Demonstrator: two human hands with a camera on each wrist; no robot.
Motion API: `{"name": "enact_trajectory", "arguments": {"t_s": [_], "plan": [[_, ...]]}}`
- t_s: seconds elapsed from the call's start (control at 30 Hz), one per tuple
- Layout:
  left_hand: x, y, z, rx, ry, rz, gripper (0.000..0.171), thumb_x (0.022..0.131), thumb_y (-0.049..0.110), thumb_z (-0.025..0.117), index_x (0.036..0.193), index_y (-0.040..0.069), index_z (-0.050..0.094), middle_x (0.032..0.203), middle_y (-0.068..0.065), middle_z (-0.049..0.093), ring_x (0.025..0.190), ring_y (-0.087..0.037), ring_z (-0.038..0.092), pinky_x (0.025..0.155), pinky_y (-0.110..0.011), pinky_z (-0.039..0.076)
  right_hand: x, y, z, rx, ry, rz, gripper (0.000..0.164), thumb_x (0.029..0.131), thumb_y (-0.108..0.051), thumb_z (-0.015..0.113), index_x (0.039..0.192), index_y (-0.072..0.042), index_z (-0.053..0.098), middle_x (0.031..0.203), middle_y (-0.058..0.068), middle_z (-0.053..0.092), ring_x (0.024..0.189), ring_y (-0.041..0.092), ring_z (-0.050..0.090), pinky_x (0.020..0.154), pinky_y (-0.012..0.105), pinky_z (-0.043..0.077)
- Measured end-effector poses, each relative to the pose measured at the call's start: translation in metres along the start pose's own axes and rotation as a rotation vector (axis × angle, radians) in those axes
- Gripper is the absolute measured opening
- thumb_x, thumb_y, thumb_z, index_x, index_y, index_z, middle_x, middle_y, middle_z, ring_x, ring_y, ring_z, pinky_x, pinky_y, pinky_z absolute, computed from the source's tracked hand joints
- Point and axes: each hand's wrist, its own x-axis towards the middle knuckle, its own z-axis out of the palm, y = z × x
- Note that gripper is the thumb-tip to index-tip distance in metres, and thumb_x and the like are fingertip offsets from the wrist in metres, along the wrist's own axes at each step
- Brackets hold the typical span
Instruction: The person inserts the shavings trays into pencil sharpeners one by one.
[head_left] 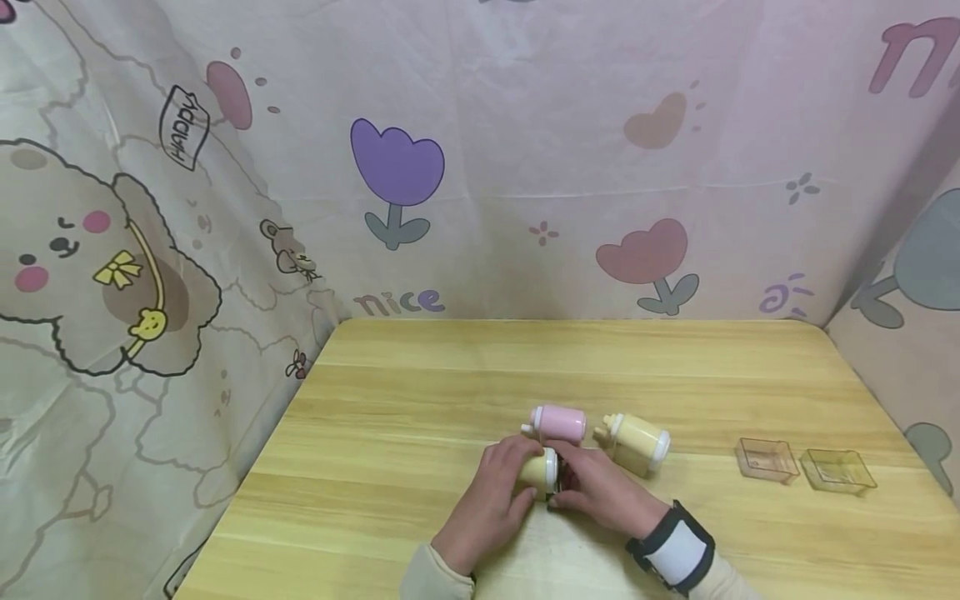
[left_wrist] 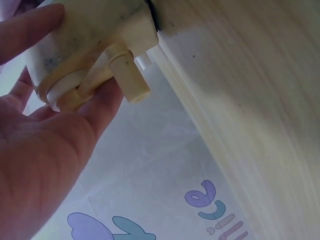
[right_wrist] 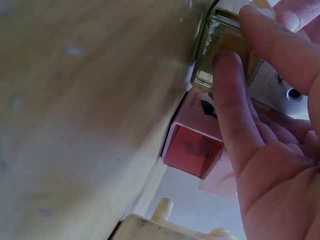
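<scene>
My left hand (head_left: 495,475) grips a yellow crank pencil sharpener (head_left: 534,473) lying on its side near the table's front. Its crank handle (left_wrist: 131,79) sticks out beside the palm in the left wrist view. At the sharpener's other end, my right hand (head_left: 600,487) pinches a clear yellowish shavings drawer (right_wrist: 205,75) against the body. How far the drawer sits inside is hidden by the fingers. A round pencil hole (right_wrist: 293,94) shows next to those fingers. Just behind the hands lies a pink pencil sharpener (head_left: 562,423), with a red square face (right_wrist: 192,150) in the right wrist view.
Another yellow pencil sharpener (head_left: 639,440) lies right of the pink one, close to my right hand. Farther right, a clear pinkish drawer (head_left: 767,461) and a clear yellow drawer (head_left: 837,472) stand side by side on the wooden table (head_left: 420,375). Printed cloth (head_left: 510,167) hangs behind.
</scene>
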Motion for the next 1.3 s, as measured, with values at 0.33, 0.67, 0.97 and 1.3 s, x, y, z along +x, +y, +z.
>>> {"name": "enact_trajectory", "arguments": {"t_s": [0.33, 0.67, 0.97, 1.3], "plan": [[0.0009, 0.001, -0.0006, -0.003, 0.004, -0.001, 0.053, 0.083, 0.012, 0.067, 0.129, 0.022, 0.043, 0.137, 0.004, 0.044, 0.124, -0.022, 0.041, 0.103, -0.039, 0.038, 0.0015, 0.0002, 0.0003, -0.016, 0.006, -0.013, 0.07, 0.072, -0.025, 0.08, 0.134, -0.011, 0.049, 0.115, 0.0, 0.062, 0.095, 0.008, 0.056, 0.08, 0.028, 0.049], [0.0007, 0.0017, -0.0009, 0.002, 0.001, -0.002, 0.054, 0.084, 0.012, 0.066, 0.131, 0.022, 0.042, 0.138, 0.004, 0.043, 0.124, -0.022, 0.041, 0.103, -0.039, 0.038, 0.0037, 0.0009, 0.0012, -0.004, -0.001, -0.002, 0.069, 0.071, -0.026, 0.081, 0.132, -0.013, 0.05, 0.114, -0.002, 0.062, 0.092, 0.007, 0.055, 0.078, 0.027, 0.048], [0.0011, 0.0016, -0.0006, 0.006, 0.009, 0.003, 0.055, 0.083, 0.011, 0.066, 0.131, 0.022, 0.041, 0.138, 0.003, 0.043, 0.124, -0.022, 0.041, 0.102, -0.04, 0.039, 0.0052, 0.0017, 0.0019, -0.008, 0.023, -0.04, 0.07, 0.069, -0.023, 0.082, 0.131, -0.012, 0.051, 0.114, -0.001, 0.062, 0.094, 0.008, 0.056, 0.08, 0.028, 0.049], [0.0009, 0.0019, -0.0004, 0.001, 0.013, 0.013, 0.055, 0.083, 0.011, 0.067, 0.13, 0.022, 0.042, 0.135, 0.003, 0.044, 0.121, -0.022, 0.043, 0.1, -0.04, 0.041, 0.0061, -0.0004, 0.0043, -0.026, 0.023, -0.021, 0.067, 0.069, -0.025, 0.082, 0.128, -0.013, 0.052, 0.117, 0.001, 0.062, 0.105, 0.014, 0.057, 0.091, 0.033, 0.047]]}}
